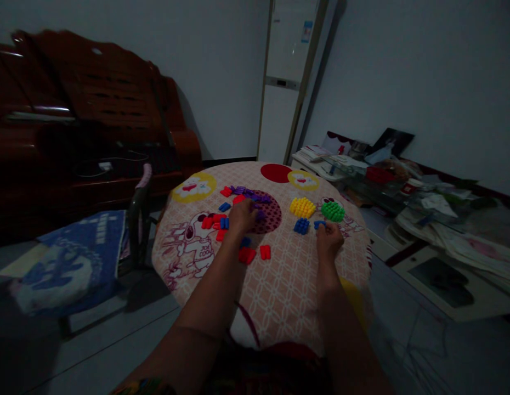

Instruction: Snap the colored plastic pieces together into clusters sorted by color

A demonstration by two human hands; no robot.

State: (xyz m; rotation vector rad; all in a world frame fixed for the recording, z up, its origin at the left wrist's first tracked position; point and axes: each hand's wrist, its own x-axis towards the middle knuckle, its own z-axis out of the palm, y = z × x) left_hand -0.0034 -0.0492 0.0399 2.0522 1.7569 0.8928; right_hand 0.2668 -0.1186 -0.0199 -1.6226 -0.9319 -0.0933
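Note:
My left hand (pixel 242 215) reaches into a loose spread of small plastic pieces, its fingers curled together and pointing down; whatever is under the fingertips is hidden. Around it lie red pieces (pixel 247 255), a few blue pieces (pixel 224 207) and a string of purple pieces (pixel 247 192) behind. At the right, my right hand (pixel 330 239) pinches a small blue plastic piece (pixel 319 224) just above or on the cloth. Close beside that piece sits a tight blue cluster (pixel 301 225). A yellow cluster (pixel 302 207) and a green cluster (pixel 333 212) stand behind.
A patterned cloth covers the round table (pixel 279 296). To the left stands a chair (pixel 86 258) with a blue cover, and beyond it a wooden sofa (pixel 94 99). A cluttered low cabinet (pixel 428 219) runs along the right. A tall white appliance (pixel 283 82) stands behind.

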